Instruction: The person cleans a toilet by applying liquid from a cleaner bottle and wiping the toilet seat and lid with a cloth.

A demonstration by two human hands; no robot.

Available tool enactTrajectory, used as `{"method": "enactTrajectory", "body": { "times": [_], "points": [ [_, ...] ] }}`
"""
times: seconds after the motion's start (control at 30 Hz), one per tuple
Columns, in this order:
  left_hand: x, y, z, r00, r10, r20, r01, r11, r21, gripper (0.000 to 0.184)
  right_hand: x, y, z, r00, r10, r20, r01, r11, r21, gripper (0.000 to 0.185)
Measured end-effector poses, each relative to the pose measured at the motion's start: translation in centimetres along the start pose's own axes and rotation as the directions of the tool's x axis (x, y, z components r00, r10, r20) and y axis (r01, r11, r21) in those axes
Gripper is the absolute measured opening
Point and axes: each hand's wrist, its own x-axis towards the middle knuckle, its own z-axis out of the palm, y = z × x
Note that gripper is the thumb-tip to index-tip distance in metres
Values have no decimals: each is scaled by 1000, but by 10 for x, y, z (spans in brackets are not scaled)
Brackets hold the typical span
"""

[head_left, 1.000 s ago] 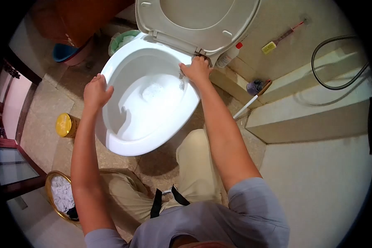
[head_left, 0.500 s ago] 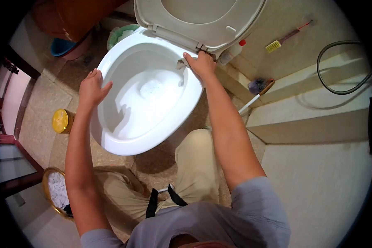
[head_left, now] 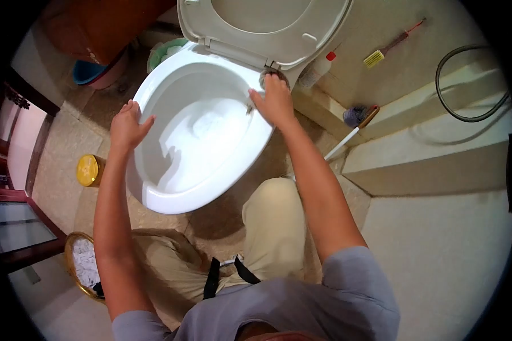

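Note:
A white toilet bowl (head_left: 179, 206) stands in front of me, with its seat (head_left: 335, 14) raised at the back. My left hand (head_left: 126, 126) rests on the left rim, fingers lying along it and thumb spread out over the bowl's edge. At the right rear rim, beside the seat hinge, my right hand (head_left: 276, 102) presses down on a grey scrubbing pad (head_left: 265, 80). The fingers partly cover the pad, and the thumb lies at the inner edge of the rim. A small brownish smudge (head_left: 249, 108) shows on the bowl's inner right wall.
To the right are a red-capped bottle (head_left: 317, 71), a yellow-bristled brush (head_left: 374, 58), a long-handled toilet brush (head_left: 355, 118) and a hose (head_left: 441, 85). On the left stand a yellow-lidded tin (head_left: 87, 170), a blue basin (head_left: 88, 71), a green-rimmed bin (head_left: 156, 54) and a basket (head_left: 74, 267) of white cloth or paper.
My right hand has slid with the pad from the bowl's inner right edge up onto the rim near the hinge. My left hand stays on the left rim. The view has shifted slightly.

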Motion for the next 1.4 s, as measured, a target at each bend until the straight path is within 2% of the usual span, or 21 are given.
{"method": "enactTrajectory", "body": {
  "times": [0.07, 0.1, 0.2, 0.3, 0.4, 0.5, 0.7, 0.83, 0.93, 1.03, 1.13, 1.23, 1.33, 1.4],
  "points": [
    [1, -1, -5, 999, 2, 34, -2, 1000, -18, 62, 20, -17, -13, 978, 163, 133, -166, 986, 9, 67],
    [0, -3, -6, 1000, 6, 23, -6, 1000, -23, 62, 22, -23, -10, 982, 170, 81, -165, 984, -67, 66],
    [0, -4, -5, 1000, 12, -4, -12, 999, -51, 62, 28, -22, -8, 970, 227, 87, -224, 974, -43, 64],
    [-4, -2, -5, 1000, -6, -6, 6, 997, -74, 64, 18, -9, -9, 991, 114, 75, -120, 990, 74, 63],
    [-3, -3, -6, 1000, -5, 7, 5, 997, -71, 66, -21, -10, -13, 983, -184, 21, 185, 982, -30, 65],
    [-1, -5, -5, 1000, -10, 18, 11, 998, -62, 67, -60, -6, -14, 961, -273, 38, 269, 960, 81, 72],
    [0, -3, -7, 999, -2, 33, 4, 999, -35, 69, -9, 0, -10, 964, -210, 162, 206, 978, 43, 77],
    [-1, -5, -4, 999, -13, 49, 15, 999, -49, 71, 25, -2, -5, 934, -326, 146, 326, 945, 28, 72],
    [0, -5, -3, 998, -23, 56, 27, 998, -60, 71, 22, 3, -15, 933, -331, 142, 319, 942, 104, 67],
    [-1, -6, -5, 999, -14, 52, 17, 998, -61, 71, 3, 16, -6, 979, -202, -14, 202, 969, 146, 62],
    [-1, -7, -7, 999, -17, 46, 20, 998, -57, 70, 1, 13, 3, 985, -150, -81, 156, 985, 78, 61],
    [-1, -3, -6, 999, -17, 50, 21, 997, -69, 68, 7, 1, 6, 997, -4, -82, 5, 1000, 8, 63],
    [2, -7, -6, 1000, 5, 16, -4, 999, -47, 66, 10, -14, -11, 999, 46, 5, -46, 999, 24, 64],
    [-2, -5, -2, 1000, 14, 10, -14, 999, -44, 65, 30, -17, -18, 976, 168, 140, -174, 984, 33, 64]
  ]
}}
